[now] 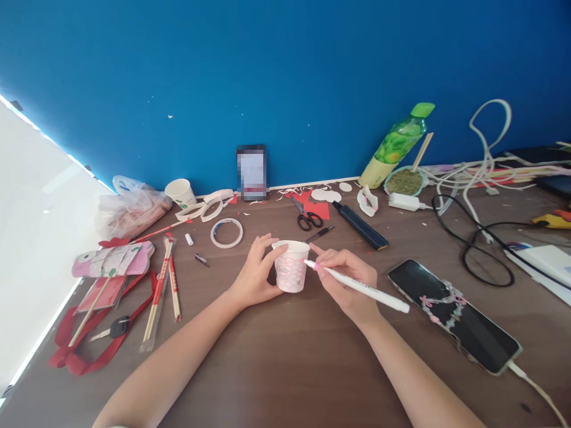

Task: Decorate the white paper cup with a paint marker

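A white paper cup [291, 270] with a pink scale pattern on its side stands upright on the brown table in front of me. My left hand [259, 270] is wrapped round the cup's left side, thumb across the front near the rim. A white marker pen [366, 290] with a pink tip lies in the grip of my right hand [350, 279]. Its tip meets or nearly meets the cup's right side. The index finger of that hand reaches toward the rim. Behind the cup lie black scissors [308, 219], a dark pen [320, 233] and a roll of tape [226, 233].
To the right lie a phone [414, 291] with a bead strap and tangled cables [468, 261]. A green bottle [397, 145] leans on the blue wall. Chopsticks [158, 291], a red ribbon [80, 356] and a key [118, 327] are at left. A small phone [252, 172] stands behind.
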A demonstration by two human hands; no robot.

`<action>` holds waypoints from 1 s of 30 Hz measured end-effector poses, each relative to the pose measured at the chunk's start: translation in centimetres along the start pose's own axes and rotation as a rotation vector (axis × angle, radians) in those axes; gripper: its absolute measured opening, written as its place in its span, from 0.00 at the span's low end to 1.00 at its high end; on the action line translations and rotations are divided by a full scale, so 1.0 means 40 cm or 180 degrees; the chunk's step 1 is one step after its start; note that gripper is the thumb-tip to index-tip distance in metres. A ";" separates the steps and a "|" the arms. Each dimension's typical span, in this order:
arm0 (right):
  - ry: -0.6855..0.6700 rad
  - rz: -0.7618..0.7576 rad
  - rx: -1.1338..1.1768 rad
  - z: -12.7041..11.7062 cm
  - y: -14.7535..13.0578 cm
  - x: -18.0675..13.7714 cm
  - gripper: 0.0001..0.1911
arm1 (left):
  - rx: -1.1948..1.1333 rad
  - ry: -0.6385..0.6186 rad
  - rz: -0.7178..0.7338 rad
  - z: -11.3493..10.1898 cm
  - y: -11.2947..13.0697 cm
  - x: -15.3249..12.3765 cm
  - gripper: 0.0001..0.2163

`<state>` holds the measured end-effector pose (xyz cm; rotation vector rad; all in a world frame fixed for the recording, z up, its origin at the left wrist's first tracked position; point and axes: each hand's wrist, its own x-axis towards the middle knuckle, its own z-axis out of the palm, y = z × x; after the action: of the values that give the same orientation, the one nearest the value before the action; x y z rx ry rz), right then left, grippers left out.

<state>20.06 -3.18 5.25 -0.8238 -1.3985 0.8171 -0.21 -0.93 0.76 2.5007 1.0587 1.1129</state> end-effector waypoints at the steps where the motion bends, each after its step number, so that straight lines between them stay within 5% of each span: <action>1: -0.0042 -0.0066 -0.0075 0.003 -0.001 -0.001 0.06 | 0.0015 0.0023 0.0017 0.001 0.000 -0.001 0.40; 30: -0.0090 -0.0279 -0.0389 0.007 0.020 -0.011 0.07 | 0.0033 0.0050 0.0076 0.000 0.001 0.004 0.39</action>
<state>19.79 -3.16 4.35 -0.8411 -1.5105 0.6835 -0.12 -0.86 0.86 2.5230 1.0441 1.1382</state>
